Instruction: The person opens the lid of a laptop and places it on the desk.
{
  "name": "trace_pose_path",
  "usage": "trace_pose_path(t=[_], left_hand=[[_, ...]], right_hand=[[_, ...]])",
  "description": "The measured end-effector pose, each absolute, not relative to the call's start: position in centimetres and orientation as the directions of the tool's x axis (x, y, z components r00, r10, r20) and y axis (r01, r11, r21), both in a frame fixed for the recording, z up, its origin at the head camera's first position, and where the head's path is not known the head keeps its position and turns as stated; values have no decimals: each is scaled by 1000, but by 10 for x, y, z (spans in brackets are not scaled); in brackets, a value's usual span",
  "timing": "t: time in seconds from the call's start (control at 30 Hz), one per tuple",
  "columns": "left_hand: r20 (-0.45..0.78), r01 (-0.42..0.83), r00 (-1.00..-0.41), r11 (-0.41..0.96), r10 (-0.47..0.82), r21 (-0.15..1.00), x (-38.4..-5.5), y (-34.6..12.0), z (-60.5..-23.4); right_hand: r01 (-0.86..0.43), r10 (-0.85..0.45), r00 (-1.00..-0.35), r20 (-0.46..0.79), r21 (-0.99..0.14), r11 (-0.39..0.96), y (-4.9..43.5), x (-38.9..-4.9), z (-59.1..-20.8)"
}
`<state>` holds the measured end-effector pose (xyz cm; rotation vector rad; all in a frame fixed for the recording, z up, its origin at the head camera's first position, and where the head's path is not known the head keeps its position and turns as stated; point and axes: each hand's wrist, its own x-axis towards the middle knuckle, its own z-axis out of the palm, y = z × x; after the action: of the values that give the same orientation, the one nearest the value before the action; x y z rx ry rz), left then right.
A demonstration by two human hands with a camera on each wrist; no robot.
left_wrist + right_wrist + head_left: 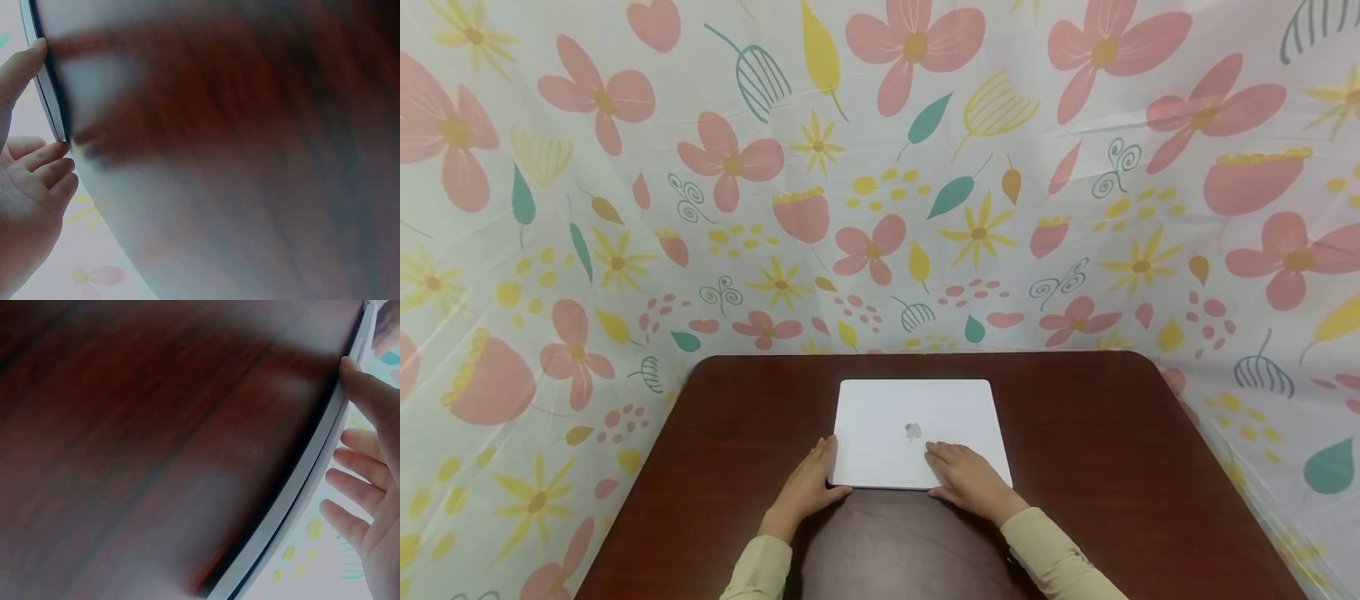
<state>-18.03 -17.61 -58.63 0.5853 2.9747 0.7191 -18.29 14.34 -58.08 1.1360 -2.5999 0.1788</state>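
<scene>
A closed silver laptop (880,417) with an apple logo on its lid lies flat on the dark table. My left hand (808,485) is at its front left corner, fingers straight along the left side. In the left wrist view the left thumb touches the laptop's front edge (52,103) and the fingertips meet the corner. Above the right part of the lid, my right hand (976,485) reaches with extended fingers. The right wrist view shows the right thumb on the front edge (294,481), with the other fingers spread apart above the lid.
The reddish-brown wooden table (1090,450) has rounded far corners. A white cloth with flowers and leaves (880,183) hangs behind it and along both sides.
</scene>
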Motion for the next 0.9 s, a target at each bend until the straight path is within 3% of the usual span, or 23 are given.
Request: trace_pose_path(t=[0.27,0.6,0.9], left_hand=[[53,343,-932,824,359,450,-180,-175,-587],[53,334,-936,829,348,449,-181,-175,-589],[58,293,-951,832,302,470,-181,-176,-590]], right_hand=[[-743,-726,-625,287,67,666,141,-180,-578],[-741,-733,-641,228,67,668,138,-177,-575],[-751,-744,-607,280,105,652,139,-176,-570]])
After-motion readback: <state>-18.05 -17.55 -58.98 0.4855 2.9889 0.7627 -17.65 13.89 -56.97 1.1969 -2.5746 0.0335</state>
